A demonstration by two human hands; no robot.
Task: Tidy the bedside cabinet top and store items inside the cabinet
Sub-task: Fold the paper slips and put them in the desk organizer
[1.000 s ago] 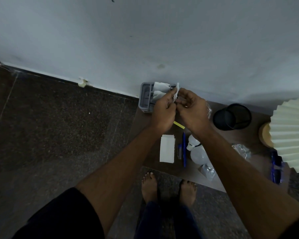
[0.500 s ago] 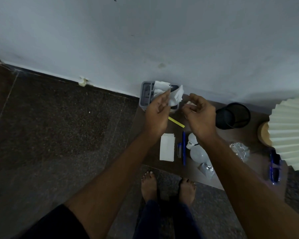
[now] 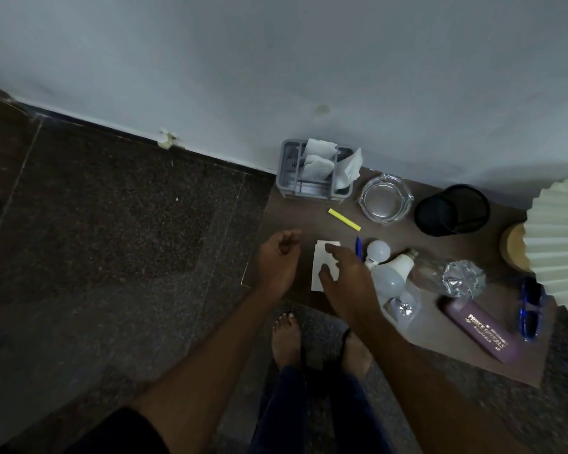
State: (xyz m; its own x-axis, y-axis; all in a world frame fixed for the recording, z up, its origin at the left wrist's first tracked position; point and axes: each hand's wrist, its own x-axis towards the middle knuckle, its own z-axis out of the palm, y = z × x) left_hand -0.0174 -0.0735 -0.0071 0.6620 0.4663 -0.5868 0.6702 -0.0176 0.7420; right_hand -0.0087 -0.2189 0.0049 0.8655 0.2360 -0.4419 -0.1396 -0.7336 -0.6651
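Item: folded white paper (image 3: 321, 273), flat near the front left of the bedside cabinet top (image 3: 308, 211). The right hand (image 3: 344, 280) was spread over it, fingers open, thumb and forefinger resting on or just above the sheet, nothing yet gripped. The left hand (image 3: 277, 257) hung loosely curled and empty above the cabinet's left edge. Just right of the paper lay a blue pen (image 3: 358, 246), partly hidden by the right hand, then two white bulbs (image 3: 387, 263) touching each other. Behind it lay a yellow strip (image 3: 344, 219), and farther back against the wall a grey organiser (image 3: 287, 181) stuffed with crumpled tissues (image 3: 318, 158). Also catalogued: glass ashtray (image 3: 385, 198), black mesh cup (image 3: 452, 209), crumpled clear wrapper (image 3: 462, 278), purple spectacle case (image 3: 479, 326), blue glasses (image 3: 529, 309), pleated lampshade (image 3: 560, 253). Handling note, as judgement: a thin sheet lying flat would lift best if slid to the near edge or pinched at a raised fold; the pen and bulbs could roll if nudged, so the fingers should keep left of them.
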